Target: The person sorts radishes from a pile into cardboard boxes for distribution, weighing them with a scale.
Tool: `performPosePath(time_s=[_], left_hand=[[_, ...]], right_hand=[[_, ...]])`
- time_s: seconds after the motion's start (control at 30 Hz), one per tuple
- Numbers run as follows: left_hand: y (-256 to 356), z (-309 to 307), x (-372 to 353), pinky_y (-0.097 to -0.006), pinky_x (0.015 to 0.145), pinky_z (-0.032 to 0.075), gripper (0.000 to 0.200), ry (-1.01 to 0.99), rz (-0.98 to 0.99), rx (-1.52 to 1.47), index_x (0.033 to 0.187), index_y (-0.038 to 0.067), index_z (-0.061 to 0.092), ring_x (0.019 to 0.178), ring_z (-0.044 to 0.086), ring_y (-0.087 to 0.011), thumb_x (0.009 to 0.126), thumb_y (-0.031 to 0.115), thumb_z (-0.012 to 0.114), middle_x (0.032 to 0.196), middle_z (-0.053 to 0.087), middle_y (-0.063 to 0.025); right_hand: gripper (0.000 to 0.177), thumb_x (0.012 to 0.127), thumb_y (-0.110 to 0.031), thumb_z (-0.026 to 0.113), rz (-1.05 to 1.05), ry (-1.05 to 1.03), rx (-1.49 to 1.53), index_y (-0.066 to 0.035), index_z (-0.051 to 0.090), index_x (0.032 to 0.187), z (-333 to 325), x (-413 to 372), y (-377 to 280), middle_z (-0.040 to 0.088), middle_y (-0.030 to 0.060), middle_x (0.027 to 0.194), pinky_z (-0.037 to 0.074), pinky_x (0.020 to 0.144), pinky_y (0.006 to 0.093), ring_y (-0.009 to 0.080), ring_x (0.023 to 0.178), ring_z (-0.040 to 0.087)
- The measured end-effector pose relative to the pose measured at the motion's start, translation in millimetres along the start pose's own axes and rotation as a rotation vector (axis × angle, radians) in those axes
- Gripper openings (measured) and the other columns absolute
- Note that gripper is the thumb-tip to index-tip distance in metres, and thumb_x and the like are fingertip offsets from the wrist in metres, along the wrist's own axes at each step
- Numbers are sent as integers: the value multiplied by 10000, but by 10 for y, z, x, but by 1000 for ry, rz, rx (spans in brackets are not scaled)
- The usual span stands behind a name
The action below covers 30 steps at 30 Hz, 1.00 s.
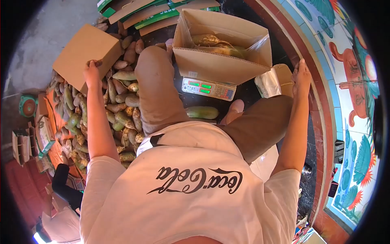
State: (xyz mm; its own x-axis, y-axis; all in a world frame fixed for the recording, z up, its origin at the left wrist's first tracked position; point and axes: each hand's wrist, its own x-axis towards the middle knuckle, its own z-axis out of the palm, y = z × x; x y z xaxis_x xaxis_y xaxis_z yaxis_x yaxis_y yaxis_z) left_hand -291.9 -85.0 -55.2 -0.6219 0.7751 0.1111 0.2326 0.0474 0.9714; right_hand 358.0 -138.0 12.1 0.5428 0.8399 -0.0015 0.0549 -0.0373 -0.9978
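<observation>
My left hand (94, 73) is closed on the near edge of a plain brown cardboard box (83, 51), which is over a big heap of long root vegetables (120, 99). On the right, my right hand (301, 79) is raised beside the wall ledge, fingers drawn together; whatever they hold, if anything, does not show. Between my hands, an open carton (221, 65) stands on a digital scale (208, 88) with lit green displays. Inside the carton, clear plastic lines the walls around large, muddy roots (215, 44).
A long green vegetable (202, 112) lies on the floor between my legs. Flattened green-and-brown cartons (158, 16) are stacked at the back. A painted tile wall (345, 81) runs along the right. Another person (61, 219) is at lower left. Plastic bagging (269, 83) lies beside the scale.
</observation>
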Motion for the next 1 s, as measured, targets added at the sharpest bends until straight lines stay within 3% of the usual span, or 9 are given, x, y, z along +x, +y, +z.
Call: performPosePath(time_s=[0.2, 0.27, 0.33, 0.43, 0.53, 0.67, 0.83, 0.9, 1.0], left_hand=[[382, 139, -42, -279, 713, 428, 268, -10, -1, 198, 980, -2, 596, 747, 588, -170, 845, 223, 541, 810, 652, -101], [298, 213, 70, -277, 714, 427, 278, -7, 12, 105, 994, -2, 608, 778, 583, -162, 821, 214, 587, 836, 649, -94], [387, 343, 31, -275, 722, 429, 254, 21, 154, 143, 968, 2, 618, 819, 576, -156, 809, 199, 611, 881, 643, -88], [395, 399, 117, -283, 721, 420, 274, -48, 189, 189, 1026, 50, 612, 876, 552, -145, 813, 222, 616, 969, 620, -57], [511, 490, 129, -295, 769, 427, 287, -70, 132, 203, 1016, 25, 612, 911, 565, -172, 818, 232, 607, 969, 626, -81], [666, 773, 98, -320, 806, 430, 351, -99, 171, 378, 1018, -12, 606, 912, 583, -224, 833, 285, 580, 952, 635, -134], [961, 1292, -111, -321, 820, 416, 394, -325, 128, 362, 1028, -1, 610, 899, 571, -223, 846, 343, 549, 955, 629, -151], [1066, 1491, -197, -303, 857, 381, 385, -446, 94, 376, 1034, 36, 621, 926, 531, -185, 862, 367, 529, 989, 616, -116], [959, 1801, -228, -309, 855, 391, 422, -657, 120, 371, 1021, 4, 617, 946, 533, -183, 867, 384, 515, 1000, 615, -124]], right_hand=[[209, 896, -263, 509, 74, -124, -38, -79, 541, 802, -361, 162, -172, 388, -56, 555, 232, 432, 200, 42, 460, 306], [165, 870, -214, 543, 82, -237, 120, -54, 554, 910, -579, 332, -60, 448, -32, 617, 299, 477, 192, 55, 522, 382], [195, 851, -193, 562, 79, -273, 235, -39, 555, 971, -651, 364, -19, 499, -11, 670, 350, 518, 189, 65, 575, 448], [214, 821, -171, 583, 114, -372, -395, -27, 573, 978, -724, 357, 169, 575, 30, 789, 411, 600, 207, 84, 708, 536], [200, 797, -172, 596, 219, -421, -691, -22, 589, 929, -701, 376, 351, 612, 39, 818, 440, 619, 240, 114, 727, 578], [149, 818, -147, 565, 99, -333, -760, -25, 593, 900, -607, 661, 504, 613, 49, 779, 420, 564, 230, 110, 672, 596], [157, 835, -143, 551, -251, -309, -801, -8, 590, 905, -126, 709, 334, 615, 65, 768, 431, 547, 238, 121, 655, 600], [169, 828, -128, 560, -222, -239, -705, 21, 591, 901, 130, 645, 186, 625, 101, 760, 464, 576, 264, 152, 646, 609], [222, 833, -168, 568, -205, -178, -655, 41, 596, 903, 310, 750, 194, 631, 135, 770, 480, 607, 289, 179, 671, 623]])
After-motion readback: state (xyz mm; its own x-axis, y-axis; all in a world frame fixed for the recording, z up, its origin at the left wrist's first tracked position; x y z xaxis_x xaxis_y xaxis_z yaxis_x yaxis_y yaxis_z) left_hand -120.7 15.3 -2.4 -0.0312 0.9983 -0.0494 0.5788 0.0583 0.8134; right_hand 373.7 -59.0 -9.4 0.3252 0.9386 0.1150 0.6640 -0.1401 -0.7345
